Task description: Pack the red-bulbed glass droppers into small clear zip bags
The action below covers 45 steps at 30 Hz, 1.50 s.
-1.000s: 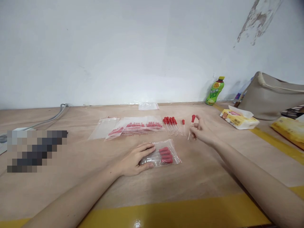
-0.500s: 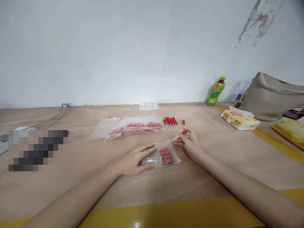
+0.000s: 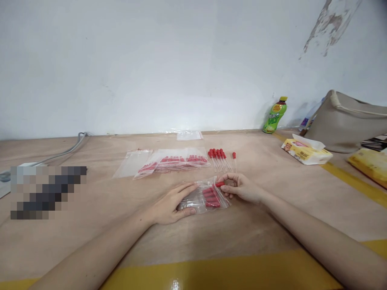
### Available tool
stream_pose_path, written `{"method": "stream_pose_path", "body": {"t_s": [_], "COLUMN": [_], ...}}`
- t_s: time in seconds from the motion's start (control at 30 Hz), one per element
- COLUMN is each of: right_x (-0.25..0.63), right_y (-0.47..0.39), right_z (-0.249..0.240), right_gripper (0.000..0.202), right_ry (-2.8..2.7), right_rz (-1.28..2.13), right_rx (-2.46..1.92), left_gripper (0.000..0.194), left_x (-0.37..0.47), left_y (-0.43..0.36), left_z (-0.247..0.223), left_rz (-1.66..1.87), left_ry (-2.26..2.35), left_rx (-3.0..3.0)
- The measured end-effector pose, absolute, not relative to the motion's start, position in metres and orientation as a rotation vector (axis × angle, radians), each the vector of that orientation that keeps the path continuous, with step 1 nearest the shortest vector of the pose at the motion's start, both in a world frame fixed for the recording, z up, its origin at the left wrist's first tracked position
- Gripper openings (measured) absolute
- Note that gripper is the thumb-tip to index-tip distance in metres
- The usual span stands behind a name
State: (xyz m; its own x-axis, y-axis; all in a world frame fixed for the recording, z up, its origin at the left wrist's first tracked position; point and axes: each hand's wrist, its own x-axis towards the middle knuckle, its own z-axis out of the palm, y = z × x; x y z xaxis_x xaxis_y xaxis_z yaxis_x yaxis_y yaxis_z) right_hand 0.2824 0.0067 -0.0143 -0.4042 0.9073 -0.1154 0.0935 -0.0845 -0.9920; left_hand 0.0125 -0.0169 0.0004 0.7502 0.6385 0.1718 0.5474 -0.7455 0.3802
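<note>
Here's the left hand (image 3: 173, 204) lying flat, fingers spread, over the clear bag (image 3: 196, 200) on the table (image 3: 208, 237); the right hand (image 3: 243, 188) pinches a red-bulbed dropper (image 3: 220, 184) at the bag's mouth!

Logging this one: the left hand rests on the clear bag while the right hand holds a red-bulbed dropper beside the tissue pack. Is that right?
Not quite. The head view shows the right hand holding the red-bulbed dropper at the right end of the clear bag, not beside the tissue pack. The left hand does rest on the bag.
</note>
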Motion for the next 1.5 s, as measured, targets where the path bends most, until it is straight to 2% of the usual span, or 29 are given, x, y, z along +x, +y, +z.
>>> {"method": "stream_pose_path", "body": {"t_s": [0.23, 0.43, 0.7, 0.9, 0.97, 1.07, 1.2, 1.27, 1.37, 1.5], "right_x": [0.278, 0.271, 0.256, 0.260, 0.263, 0.266, 0.268, 0.269, 0.271, 0.270], "right_y": [0.016, 0.018, 0.014, 0.017, 0.019, 0.019, 0.016, 0.015, 0.013, 0.009], "right_z": [-0.017, -0.020, -0.026, -0.024, -0.025, -0.026, -0.018, -0.013, -0.010, -0.009], "right_gripper": [0.043, 0.034, 0.019, 0.026, 0.023, 0.018, 0.024, 0.023, 0.022, 0.038], "right_ry": [-1.499, -1.494, -1.747, -1.755, -1.815, -1.916, -2.114, -2.110, -1.790, -1.544], "right_rz": [1.443, 1.301, 0.850, 1.284, 1.239, 0.985, 0.817, 0.958, 1.210, 1.347], "right_rx": [-1.197, -1.282, -1.239, -1.086, -1.080, -1.100, -0.984, -0.971, -1.206, -1.430], "left_gripper": [0.061, 0.061, 0.060, 0.059, 0.059, 0.060, 0.059, 0.059, 0.060, 0.060], "left_x": [0.014, 0.014, 0.014, 0.014, 0.014, 0.014, 0.014, 0.014, 0.014, 0.013], "left_y": [-0.017, -0.017, -0.017, -0.016, -0.016, -0.016, -0.017, -0.016, -0.015, -0.014], "left_z": [0.002, 0.001, 0.002, 0.002, 0.002, 0.001, -0.001, -0.001, -0.001, -0.002], "left_rz": [0.425, 0.432, 0.436, 0.409, 0.412, 0.414, 0.409, 0.411, 0.401, 0.358], "left_ry": [0.917, 0.914, 0.908, 0.920, 0.921, 0.930, 0.934, 0.934, 0.937, 0.938], "left_rx": [2.648, 2.653, 2.645, 2.657, 2.658, 2.653, 2.647, 2.649, 2.657, 2.678]}}
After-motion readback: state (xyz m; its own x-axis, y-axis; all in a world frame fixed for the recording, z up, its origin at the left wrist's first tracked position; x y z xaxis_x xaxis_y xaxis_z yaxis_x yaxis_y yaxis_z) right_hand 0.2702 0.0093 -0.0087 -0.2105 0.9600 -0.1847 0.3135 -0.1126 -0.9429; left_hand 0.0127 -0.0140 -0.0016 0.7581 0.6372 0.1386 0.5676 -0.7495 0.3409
